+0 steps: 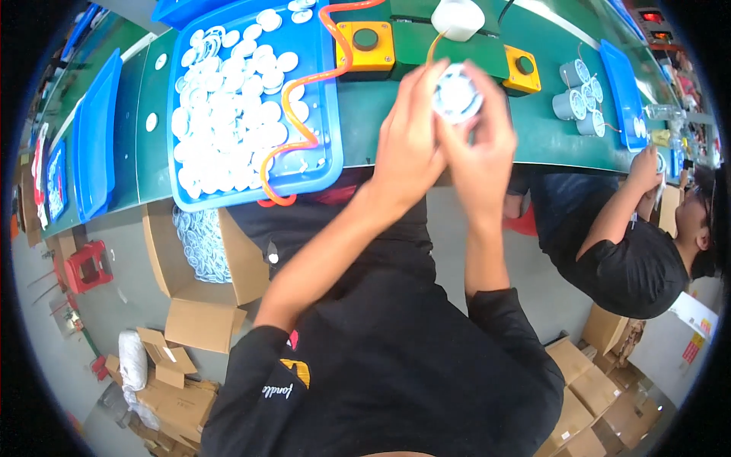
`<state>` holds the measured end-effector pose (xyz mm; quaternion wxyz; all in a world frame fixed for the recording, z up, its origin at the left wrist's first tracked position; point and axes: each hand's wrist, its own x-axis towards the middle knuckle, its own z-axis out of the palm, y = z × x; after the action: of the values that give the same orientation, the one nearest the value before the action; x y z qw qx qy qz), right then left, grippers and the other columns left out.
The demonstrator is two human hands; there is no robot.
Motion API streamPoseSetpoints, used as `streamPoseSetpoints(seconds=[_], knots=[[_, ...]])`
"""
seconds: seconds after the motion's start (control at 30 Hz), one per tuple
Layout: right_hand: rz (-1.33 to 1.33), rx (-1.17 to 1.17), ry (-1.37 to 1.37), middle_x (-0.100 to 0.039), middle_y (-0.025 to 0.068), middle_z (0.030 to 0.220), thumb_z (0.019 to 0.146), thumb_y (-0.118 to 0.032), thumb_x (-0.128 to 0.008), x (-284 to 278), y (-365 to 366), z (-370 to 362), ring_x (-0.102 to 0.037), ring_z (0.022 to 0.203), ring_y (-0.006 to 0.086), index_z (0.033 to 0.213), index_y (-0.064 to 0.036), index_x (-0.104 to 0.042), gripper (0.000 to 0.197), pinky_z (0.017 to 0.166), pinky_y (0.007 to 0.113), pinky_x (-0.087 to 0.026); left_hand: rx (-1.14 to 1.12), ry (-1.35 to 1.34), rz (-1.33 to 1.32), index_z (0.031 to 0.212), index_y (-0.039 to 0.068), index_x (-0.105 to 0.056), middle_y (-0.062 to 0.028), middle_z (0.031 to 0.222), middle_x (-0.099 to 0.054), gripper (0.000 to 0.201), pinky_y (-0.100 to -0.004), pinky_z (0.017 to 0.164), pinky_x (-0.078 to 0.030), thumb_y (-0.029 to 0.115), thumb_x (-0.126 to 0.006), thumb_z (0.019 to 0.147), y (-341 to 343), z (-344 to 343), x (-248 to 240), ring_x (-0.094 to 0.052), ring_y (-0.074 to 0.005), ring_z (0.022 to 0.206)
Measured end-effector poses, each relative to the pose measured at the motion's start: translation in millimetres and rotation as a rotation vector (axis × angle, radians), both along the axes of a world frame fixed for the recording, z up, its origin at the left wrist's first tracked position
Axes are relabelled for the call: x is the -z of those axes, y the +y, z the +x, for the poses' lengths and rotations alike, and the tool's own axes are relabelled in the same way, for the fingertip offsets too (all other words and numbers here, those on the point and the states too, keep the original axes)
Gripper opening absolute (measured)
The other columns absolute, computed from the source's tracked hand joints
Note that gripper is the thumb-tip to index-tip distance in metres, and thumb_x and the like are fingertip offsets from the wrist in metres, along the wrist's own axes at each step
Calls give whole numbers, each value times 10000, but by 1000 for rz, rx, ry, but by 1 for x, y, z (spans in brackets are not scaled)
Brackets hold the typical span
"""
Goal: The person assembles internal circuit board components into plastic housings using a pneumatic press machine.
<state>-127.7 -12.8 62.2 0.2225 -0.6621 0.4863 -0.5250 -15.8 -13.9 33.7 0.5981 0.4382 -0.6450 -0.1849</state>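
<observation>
Between my hands, above the near edge of the green bench, is a round white-and-grey part (458, 94) with a slotted face turned up. My left hand (410, 137) closes on its left side, and my right hand (487, 145) wraps its right side. Both hands are smeared by motion, so the exact finger grip is hard to make out. An orange-yellow wire (435, 47) rises just behind my left fingers. Right behind my hands stands a green fixture (426, 38) with a white rounded block (458, 18) on top. Yellow boxes with black buttons (365, 39) (522, 65) flank it.
Left of my hands, a blue tray (333, 164) holds many white discs, crossed by an orange coiled hose (304, 84). Several grey cylinders with wires (569, 105) stand to the right. A co-worker (632, 259) sits there. Below the bench, a cardboard box (242, 251) holds pale rings.
</observation>
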Motion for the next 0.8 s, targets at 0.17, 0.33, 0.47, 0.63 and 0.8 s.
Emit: streamPoseSetpoints(seconds=[0.17, 0.33, 0.47, 0.63, 0.8], knots=[[-149, -12, -294, -651, 65, 1308, 956, -53, -730, -39, -85, -6, -614, 1137, 153, 1433, -25, -569, 504, 952, 284, -512, -105, -309, -224, 1541, 64, -391, -289, 1436, -508, 682, -503, 1057, -480, 98, -689, 928, -88, -17, -57, -548, -495, 1291], [-21, -84, -222, -681, 79, 1212, 910, -44, -781, -25, -129, -12, -638, 1076, 127, 1383, 14, -595, 511, 911, 275, -524, -160, -168, -287, 1471, 26, -475, -273, 1349, -583, 572, -508, 1015, -495, 74, -643, 926, -122, -12, -35, -574, -491, 1231], [35, -124, -170, -705, 84, 1156, 896, -82, -795, -39, -132, -23, -675, 1013, 153, 1343, 16, -619, 491, 875, 294, -547, -83, 51, -131, 1389, 36, -561, -255, 1265, -647, 532, -514, 971, -509, 111, -687, 878, -119, -15, -42, -612, -469, 1166], [159, -105, -104, -725, 98, 1091, 891, -137, -791, -60, -132, -21, -689, 977, 170, 1282, 28, -651, 447, 830, 303, -549, -125, 11, -119, 1314, 28, -613, -246, 1220, -676, 492, -520, 954, -513, 127, -707, 842, -127, -11, -48, -633, -454, 1135], [148, -111, -45, -738, 108, 1019, 877, -178, -786, -46, -144, -18, -698, 932, 178, 1220, 37, -682, 418, 818, 316, -553, 35, 47, 115, 1329, 23, -600, -257, 1224, -674, 521, -509, 941, -522, 136, -721, 836, -114, 2, -60, -629, -474, 1123]])
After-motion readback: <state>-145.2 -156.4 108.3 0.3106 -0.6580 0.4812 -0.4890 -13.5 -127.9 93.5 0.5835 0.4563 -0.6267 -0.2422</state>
